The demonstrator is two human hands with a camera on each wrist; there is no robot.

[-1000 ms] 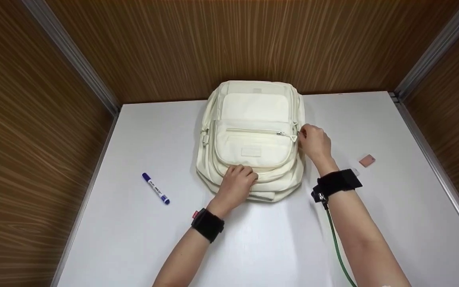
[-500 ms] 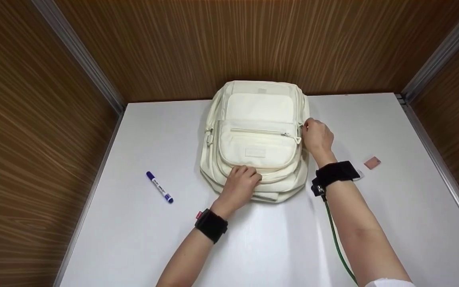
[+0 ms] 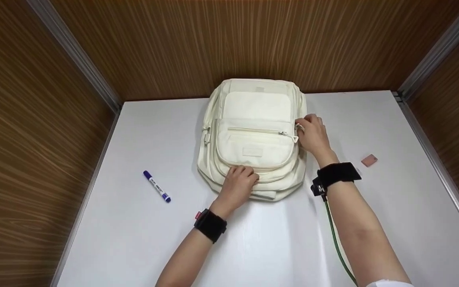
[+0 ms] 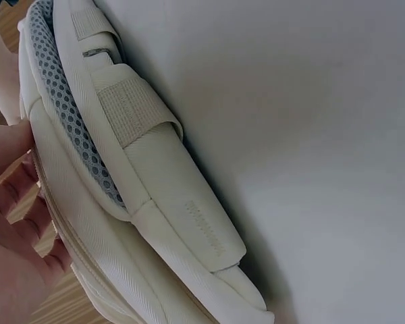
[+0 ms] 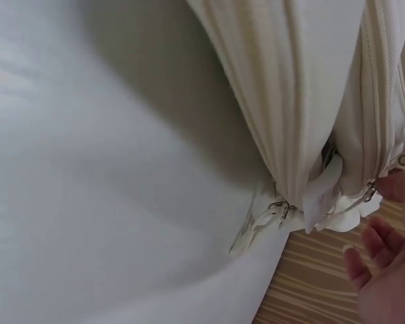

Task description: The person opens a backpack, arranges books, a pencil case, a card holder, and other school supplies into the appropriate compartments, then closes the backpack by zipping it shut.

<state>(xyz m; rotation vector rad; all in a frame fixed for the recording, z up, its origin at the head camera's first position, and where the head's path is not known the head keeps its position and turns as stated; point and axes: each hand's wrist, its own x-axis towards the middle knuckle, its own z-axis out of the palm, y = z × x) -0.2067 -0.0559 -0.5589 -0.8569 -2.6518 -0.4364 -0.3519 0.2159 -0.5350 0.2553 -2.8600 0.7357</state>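
While my left hand [image 3: 237,185] grips the lower edge of the backpack [image 3: 253,137] on the table [image 3: 261,247], my right hand [image 3: 313,135] now spreads its fingers wider than before beside a zipper pull [image 5: 370,192]; whether they pinch it, I cannot tell, so the zip work seems unfinished.

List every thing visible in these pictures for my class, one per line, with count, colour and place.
Backpack: 1, cream, table's far middle, front side up
Marker: 1, white and blue, left of the backpack
Small flat piece: 1, pink, right of the backpack
Table: 1, white, under the backpack
Wood-grain panels: 3, brown, behind the table and both sides
Metal strips: at least 4, grey, panel corners and table sides
Wristbands: 2, black, one per wrist
Cable: 1, green, below the right wristband
Sleeve: 1, white, right arm
Left hand: 1, bare, fingers on backpack's lower front
Right hand: 1, bare, fingers by a zip pull, backpack's right side
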